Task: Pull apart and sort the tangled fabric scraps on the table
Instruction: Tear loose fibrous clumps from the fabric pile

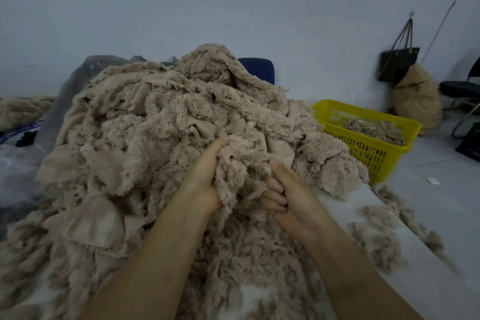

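**Carefully now: two hands on one fluffy clump at the front of the heap**

Here, in the head view, the left hand [205,182] has its fingers curled deep into a shaggy beige scrap [241,171]. The right hand [291,197] grips the same scrap from the other side, thumb on top and fingers folded under. The scrap sits at the near face of the big tangled pile [161,122], which covers most of the table [342,210].

To do this step well, I'd judge the hands should draw apart slowly and sideways. One hand should anchor the clump while the other teases a single piece free. A hard tug would likely drag neighbouring scraps off the heap or shed more fluff. Loose tufts [374,239] already lie on the table's right side.

As for containers, a yellow slatted basket [368,153] stands just beside the pile on the right. A small heap of the same beige scraps [374,130] lies in it, well below the rim. Farther back, a stuffed brown sack [415,101] leans at the wall; its contents are hidden.
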Motion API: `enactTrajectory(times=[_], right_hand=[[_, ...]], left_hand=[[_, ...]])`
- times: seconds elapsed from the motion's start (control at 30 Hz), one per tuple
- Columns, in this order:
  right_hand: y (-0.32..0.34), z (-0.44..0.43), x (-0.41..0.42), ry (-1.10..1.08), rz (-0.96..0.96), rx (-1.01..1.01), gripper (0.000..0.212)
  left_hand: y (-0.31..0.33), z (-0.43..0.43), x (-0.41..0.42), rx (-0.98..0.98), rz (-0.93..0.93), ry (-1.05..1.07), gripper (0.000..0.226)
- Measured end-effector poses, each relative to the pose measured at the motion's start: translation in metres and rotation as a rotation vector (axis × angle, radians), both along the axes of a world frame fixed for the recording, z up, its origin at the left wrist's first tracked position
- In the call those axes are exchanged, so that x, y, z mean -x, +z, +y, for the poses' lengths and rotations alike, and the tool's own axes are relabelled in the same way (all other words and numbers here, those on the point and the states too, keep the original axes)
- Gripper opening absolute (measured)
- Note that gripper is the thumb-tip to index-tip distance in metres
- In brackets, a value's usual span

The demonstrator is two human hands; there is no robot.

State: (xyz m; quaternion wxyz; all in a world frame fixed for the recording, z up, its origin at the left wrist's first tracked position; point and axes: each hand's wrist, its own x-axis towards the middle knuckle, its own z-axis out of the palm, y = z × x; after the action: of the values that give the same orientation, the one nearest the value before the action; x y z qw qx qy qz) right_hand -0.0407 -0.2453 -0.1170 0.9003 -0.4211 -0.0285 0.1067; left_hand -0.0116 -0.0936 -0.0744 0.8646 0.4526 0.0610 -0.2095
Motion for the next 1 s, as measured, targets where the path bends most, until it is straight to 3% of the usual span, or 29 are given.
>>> enactTrajectory(times=[0.17,0.27,0.33,0.4,0.47,0.57,0.7,0.8,0.93,1.0], right_hand=[[0.004,0.001,0.005,-0.008,-0.011,0.044,0.027],[0.005,0.004,0.009,0.05,-0.036,0.12,0.022],[0.006,0.001,0.009,0.1,-0.074,0.108,0.036],[0.004,-0.003,0.008,0.111,-0.106,0.142,0.042],[0.0,0.004,0.006,0.054,-0.165,0.324,0.042],[-0.006,0.023,0.009,-0.053,-0.295,0.626,0.044],[-0.004,0.024,0.011,-0.127,-0.371,0.915,0.041],[-0.001,0.017,0.015,-0.019,-0.399,0.868,0.046],[0.003,0.006,0.017,0.136,-0.374,0.703,0.046],[0.006,0.0,0.012,0.231,-0.287,0.684,0.047]], left_hand=[[0.002,0.006,-0.009,0.111,-0.018,0.101,0.049],[0.0,0.013,-0.018,0.219,-0.022,0.308,0.05],[0.005,0.03,-0.025,0.365,-0.042,0.451,0.043],[0.017,0.041,-0.025,0.467,-0.053,0.419,0.031],[0.027,0.029,-0.018,0.391,-0.114,0.302,0.016],[0.022,-0.012,-0.004,0.104,-0.107,0.301,0.034],[0.011,-0.028,0.002,0.08,-0.058,0.411,0.037],[0.017,-0.007,-0.007,0.189,-0.039,0.426,0.051],[0.027,0.046,-0.031,0.114,-0.006,0.54,0.036],[0.03,0.059,-0.037,0.119,-0.032,0.534,0.049]])
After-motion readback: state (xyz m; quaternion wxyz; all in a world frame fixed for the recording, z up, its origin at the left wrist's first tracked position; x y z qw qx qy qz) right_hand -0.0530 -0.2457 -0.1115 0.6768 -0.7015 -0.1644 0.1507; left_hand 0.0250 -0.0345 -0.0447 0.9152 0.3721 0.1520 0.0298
